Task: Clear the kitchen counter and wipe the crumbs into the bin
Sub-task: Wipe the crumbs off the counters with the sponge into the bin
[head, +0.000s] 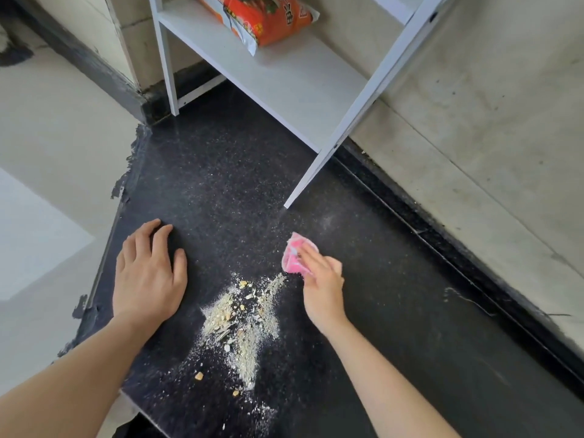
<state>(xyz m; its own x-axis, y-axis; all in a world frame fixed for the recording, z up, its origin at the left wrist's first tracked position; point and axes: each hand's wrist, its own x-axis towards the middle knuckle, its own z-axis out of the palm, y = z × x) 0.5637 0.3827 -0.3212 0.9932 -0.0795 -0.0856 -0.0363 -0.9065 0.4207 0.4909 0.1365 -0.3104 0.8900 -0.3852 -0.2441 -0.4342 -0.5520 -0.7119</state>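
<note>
Landmark: the crumbs (240,317), a pale heap of powder and small yellow bits, lying on the black speckled desk (410,343) near its front edge

Crumbs, spread: thickest in the middle of the heap, with thin dust and a few single bits trailing from it toward the front edge

Left hand (148,273): left of the crumbs, near but not touching them, palm down flat on the desk

Grip of the left hand: spread, fingers straight and a little apart, holding nothing

Right hand (322,286): just right of the crumbs and a little behind them, seen from its side

Grip of the right hand: fingers almost straight, laid on top of the cloth and pressing it on the desk; the thumb is hidden

Cloth (294,254): pink, bunched up, under the right fingers, its lower edge just beside the far right tip of the crumbs

Shelf rack (284,80): white, standing on the desk well behind the crumbs

Bag (265,17): orange printed packet lying on the rack's board, far behind the crumbs

Wall (489,90): grey, right of the crumbs, along the desk's back edge

Floor (47,137): light, left of the crumbs, beyond the desk's chipped side edge
</note>
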